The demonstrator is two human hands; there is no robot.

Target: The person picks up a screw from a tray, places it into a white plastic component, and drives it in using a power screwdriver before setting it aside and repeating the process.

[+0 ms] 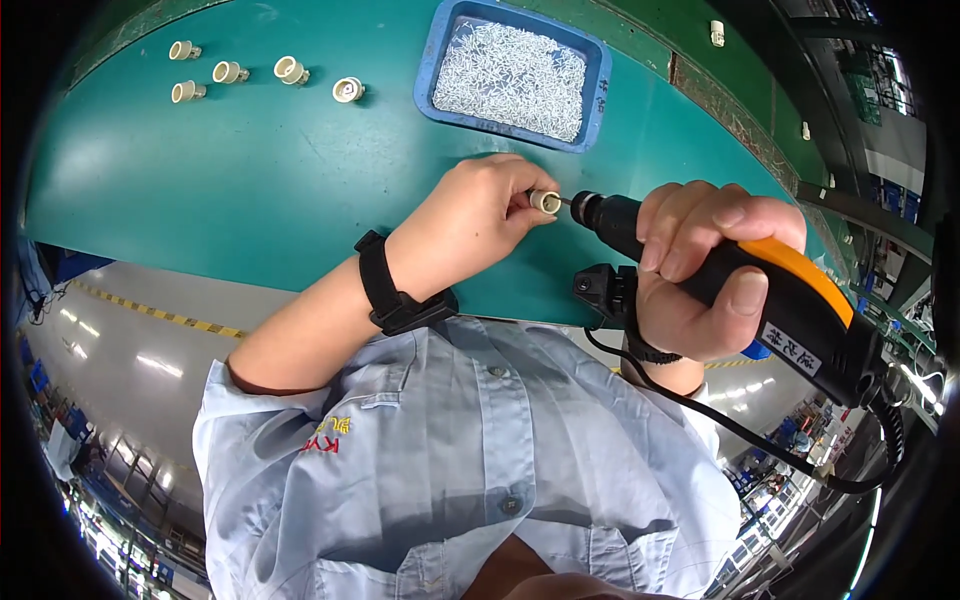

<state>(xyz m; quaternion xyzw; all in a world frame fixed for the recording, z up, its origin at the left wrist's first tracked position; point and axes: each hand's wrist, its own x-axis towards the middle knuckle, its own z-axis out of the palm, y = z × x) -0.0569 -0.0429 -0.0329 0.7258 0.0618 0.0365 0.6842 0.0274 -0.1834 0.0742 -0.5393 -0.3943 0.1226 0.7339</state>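
Note:
Between the thumb and fingers of my left hand [490, 200] is a small cream cylindrical socket [546, 202], its round opening turned to the right. My right hand [705, 255] is wrapped round a black and orange electric screwdriver [790, 300], thumb underneath. The screwdriver's thin bit [566, 201] points left and reaches the socket's opening. Whether a screw sits on the bit is too small to tell. A blue tray [425, 75] full of small silvery screws [510, 80] stands just beyond my hands.
Several similar cream sockets [290, 70] lie at the far left of the green table [200, 170]. A green strip [690, 50] past the table's far edge carries more pale pieces [717, 33]. The screwdriver's black cable [740, 430] loops down at the right.

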